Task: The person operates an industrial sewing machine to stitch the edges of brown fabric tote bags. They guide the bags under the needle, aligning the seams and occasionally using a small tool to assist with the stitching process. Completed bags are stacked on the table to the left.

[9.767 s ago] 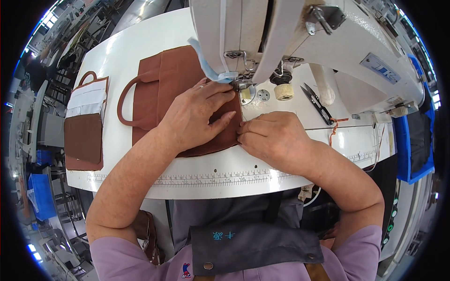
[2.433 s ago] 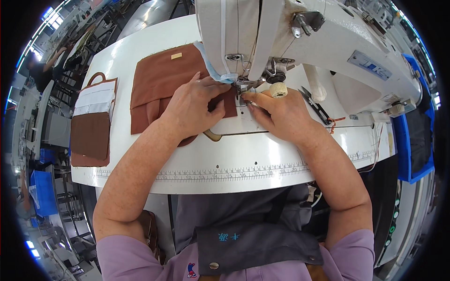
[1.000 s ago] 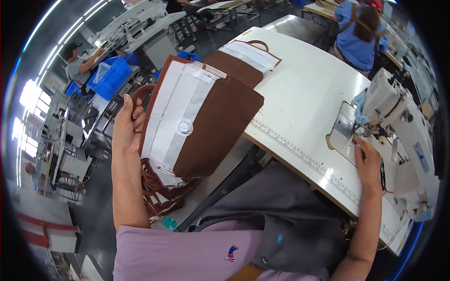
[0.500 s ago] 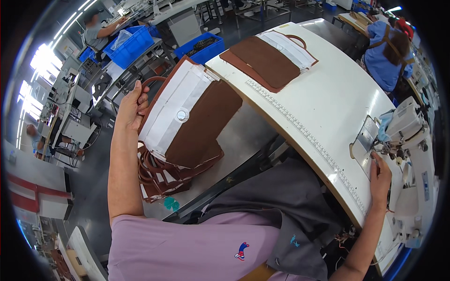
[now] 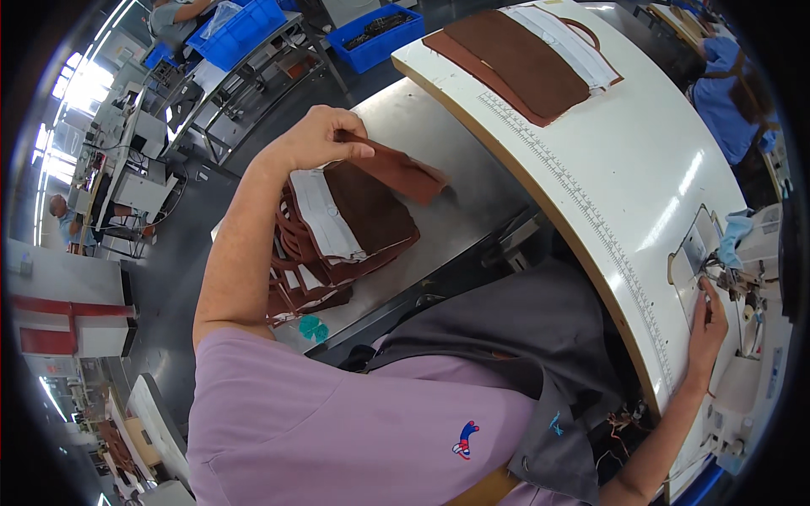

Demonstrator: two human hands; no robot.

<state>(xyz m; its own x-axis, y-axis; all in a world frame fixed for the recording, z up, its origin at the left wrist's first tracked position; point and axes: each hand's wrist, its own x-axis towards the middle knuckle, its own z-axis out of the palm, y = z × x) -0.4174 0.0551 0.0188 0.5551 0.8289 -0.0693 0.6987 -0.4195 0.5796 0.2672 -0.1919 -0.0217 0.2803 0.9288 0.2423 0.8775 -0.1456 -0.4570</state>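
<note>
Brown panel (image 5: 396,169) now down low over stack of bag pieces (image 5: 337,236) on side steel table (image 5: 456,211), no longer held up w/ white lining facing out as 0.5 s back. Left hand (image 5: 316,139) pinching panel's top edge, grip narrow, holding it; looks like piece being laid onto finished stack.

Right hand (image 5: 707,325) resting flat at sewing machine (image 5: 751,278), far right of stack; grip holding nothing visible, fingers extended.

Beyond stack: white table (image 5: 641,169) w/ more brown-and-white pieces (image 5: 540,51), blue bins (image 5: 371,34). Nothing blocking stack.
</note>
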